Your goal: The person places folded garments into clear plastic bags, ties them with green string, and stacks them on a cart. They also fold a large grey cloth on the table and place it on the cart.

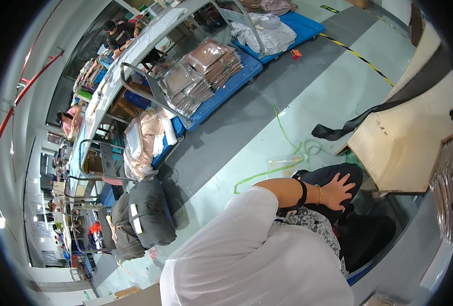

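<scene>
My left hand [335, 192] lies flat with its fingers spread on a dark-clothed leg [353, 176]. Nothing shows in its grip. A yellow bracelet [319, 194] and a dark band circle the wrist, below a white sleeve [226, 224]. Beyond the hand stands a pale wooden box [395, 148] with a wide black strap [338, 131] trailing over it. Brown items in clear plastic [447, 178] are at the right edge, beside a grey surface [395, 270]. Patterned black-and-white cloth [308, 222] lies under my forearm. My right hand is out of view.
Blue trolleys [224, 92] along the left carry plastic-wrapped stacks [213, 58], white cloth bundles [264, 33] and dark bundles [152, 214]. A green strap [267, 173] lies on the floor. A long table [104, 97] runs behind, where other people [120, 35] work.
</scene>
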Demonstrator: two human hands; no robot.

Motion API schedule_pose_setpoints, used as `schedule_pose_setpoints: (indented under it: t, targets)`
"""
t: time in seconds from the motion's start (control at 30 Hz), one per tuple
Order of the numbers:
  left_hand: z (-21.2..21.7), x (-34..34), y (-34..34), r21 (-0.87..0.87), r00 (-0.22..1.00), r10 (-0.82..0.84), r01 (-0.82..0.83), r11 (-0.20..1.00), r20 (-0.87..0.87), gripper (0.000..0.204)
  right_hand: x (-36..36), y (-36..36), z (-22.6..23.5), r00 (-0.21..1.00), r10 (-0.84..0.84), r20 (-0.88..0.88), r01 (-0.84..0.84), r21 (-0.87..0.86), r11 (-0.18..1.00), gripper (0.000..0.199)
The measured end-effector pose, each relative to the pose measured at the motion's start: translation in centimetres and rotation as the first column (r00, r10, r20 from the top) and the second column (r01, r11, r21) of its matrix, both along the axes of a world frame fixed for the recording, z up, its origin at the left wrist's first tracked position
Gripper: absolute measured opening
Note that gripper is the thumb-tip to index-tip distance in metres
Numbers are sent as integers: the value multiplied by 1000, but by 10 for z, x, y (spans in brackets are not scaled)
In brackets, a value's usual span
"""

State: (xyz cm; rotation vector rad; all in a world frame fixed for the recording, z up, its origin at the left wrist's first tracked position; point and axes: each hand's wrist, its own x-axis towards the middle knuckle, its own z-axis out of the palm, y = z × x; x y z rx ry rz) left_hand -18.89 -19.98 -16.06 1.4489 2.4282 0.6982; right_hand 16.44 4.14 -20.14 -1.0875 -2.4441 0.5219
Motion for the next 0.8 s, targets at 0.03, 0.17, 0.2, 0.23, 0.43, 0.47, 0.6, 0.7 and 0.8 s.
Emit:
schedule_pose_setpoints:
  t: [0.03, 0.17, 0.2, 0.23, 0.43, 0.47, 0.6, 0.7, 0.8]
  targets:
    - [-5, -4, -3, 18, 999, 37, -37, 999, 14, 47, -8, -3, 0, 1000, 11, 10, -11, -5, 1000, 50]
    - [-18, -15, -10, 121, 998, 38, -44, 992, 49, 43, -38, -8, -1, 996, 61, 57, -60, -21, 998, 49]
    - [-19, -16, -11, 124, 997, 41, -48, 991, 58, 43, -45, -9, 0, 996, 69, 64, -68, -21, 997, 49]
    - [-20, -17, -11, 145, 997, 21, -32, 989, 76, 42, -51, -10, 1, 994, 80, 75, -78, -26, 997, 49]
    - [-21, -18, -8, 185, 987, 33, -63, 981, 158, 36, -89, -5, 8, 983, 139, 116, -133, -56, 990, 48]
    - [-21, -19, -8, 174, 986, 28, -57, 983, 162, 35, -96, -1, 9, 982, 146, 123, -139, -58, 989, 47]
    - [-20, -27, -11, 162, 972, 102, -137, 977, 210, 32, -121, 13, 11, 972, 168, 164, -156, -86, 984, 47]
    - [-22, -38, -14, 132, 951, 168, -207, 970, 259, 29, -142, 28, 11, 961, 183, 206, -164, -107, 981, 46]
    - [-28, -49, -15, 123, 935, 186, -232, 965, 302, 26, -164, 47, 12, 945, 210, 250, -180, -137, 974, 46]
